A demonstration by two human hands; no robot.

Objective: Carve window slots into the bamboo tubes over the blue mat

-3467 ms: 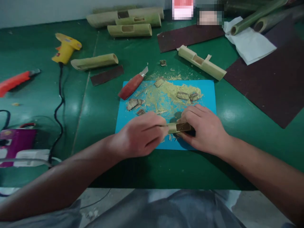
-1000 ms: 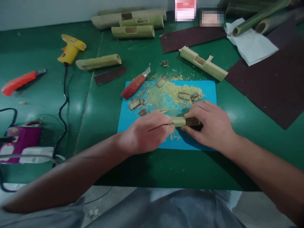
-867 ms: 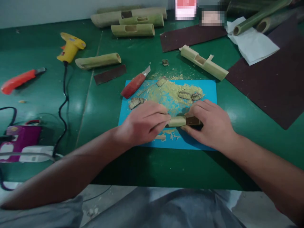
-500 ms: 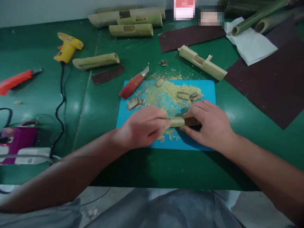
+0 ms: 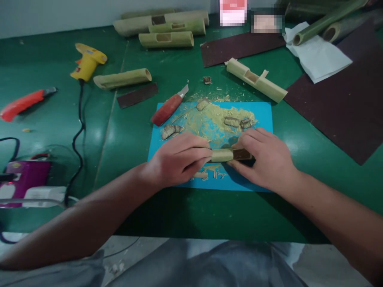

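Observation:
A short pale bamboo piece [image 5: 222, 155] lies across the near part of a blue mat [image 5: 263, 115], held at both ends. My left hand [image 5: 178, 159] is closed round its left end. My right hand [image 5: 265, 157] is closed over its right end, pressing a dark brown strip [image 5: 241, 154], apparently sandpaper, against it. Yellow sawdust [image 5: 209, 117] and small bamboo offcuts [image 5: 170, 130] cover the far half of the mat. A few shavings lie just below the piece.
A red-handled knife [image 5: 168, 108] lies at the mat's far left corner. Cut bamboo tubes [image 5: 166, 39] [image 5: 122, 78] [image 5: 255, 79], dark sandpaper sheets [image 5: 338, 103], a yellow glue gun [image 5: 86, 63] with its cord, an orange cutter [image 5: 20, 104] and a purple device [image 5: 24, 175] lie on the green table [image 5: 134, 139].
My left hand has shifted slightly back and forth along the bamboo piece. Both hands keep their hold. A few more shavings show on the mat below the piece.

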